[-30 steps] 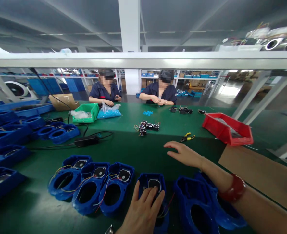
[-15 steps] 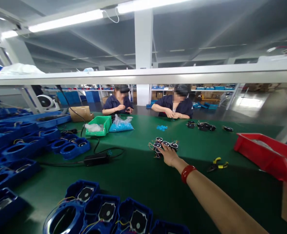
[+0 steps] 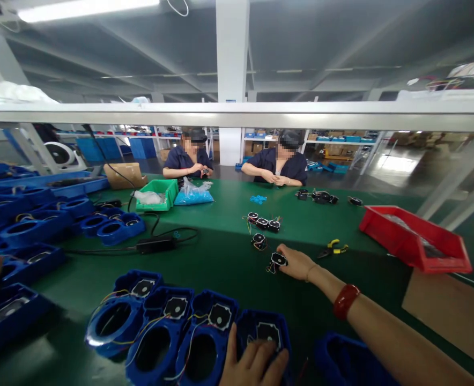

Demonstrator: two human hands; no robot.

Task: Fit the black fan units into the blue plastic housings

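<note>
- Near centre of the green tabletop (image 3: pixel 221 262): right hand (image 3: pixel 299 262) lies stretched out, fingers (image 3: pixel 286 252) curled onto a small black motor part (image 3: pixel 278 259) with thin wires; the part sits on the tabletop under the fingertips; whether it is truly gripped I cannot tell
- red bangle (image 3: pixel 345 301) on the right wrist; forearm runs off to the near right
- second loose motor part (image 3: pixel 258 240) just beyond the first; cluster of three more (image 3: pixel 263 222) farther back, apart from the hand
- near edge: left hand (image 3: pixel 255 364) rests flat on a blue fan housing (image 3: pixel 263 335), fingers spread on top, not closed round it
- row of blue housings (image 3: pixel 160 327) with coloured wires runs left of that one; more blue housings (image 3: pixel 28 230) stacked at far left
- yellow-handled pliers (image 3: pixel 332 248) lie right of the right hand, not touching; red bin (image 3: pixel 416 238) farther right
- black power adapter (image 3: pixel 155 245) with cable left of centre; green bin (image 3: pixel 157 194) and clear bag of blue bits (image 3: pixel 192 193) at far side
- two co-workers (image 3: pixel 277 161) sit across the tabletop, hands busy with small parts
</note>
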